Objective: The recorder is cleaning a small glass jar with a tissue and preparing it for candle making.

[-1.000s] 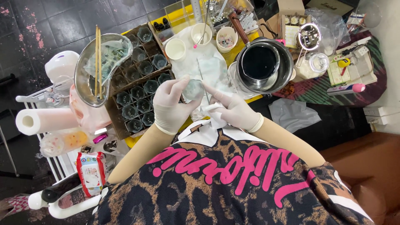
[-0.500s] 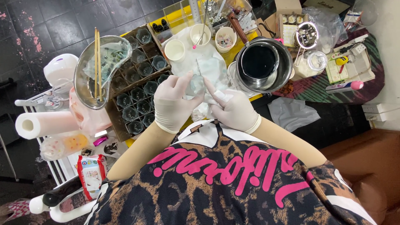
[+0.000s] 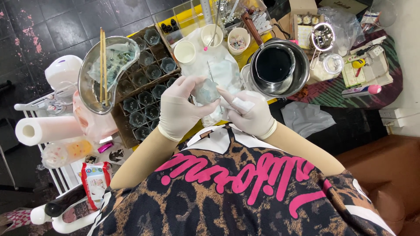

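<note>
The left hand (image 3: 179,109) still cups a small glass jar (image 3: 205,91) above the tabletop (image 3: 197,19), grip closed around it. The right hand (image 3: 249,114), grip holding a white tissue (image 3: 241,104), has shifted its thin tool (image 3: 211,72) upright at the jar, now wiping.

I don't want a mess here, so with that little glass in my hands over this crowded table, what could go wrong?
1. The small glass jar is pinched only by the gloved left hand while the right hand works at it with a white wipe; it may slip.
2. The pot of dark liquid sits close beside the right hand; a bump could spill it.
</note>
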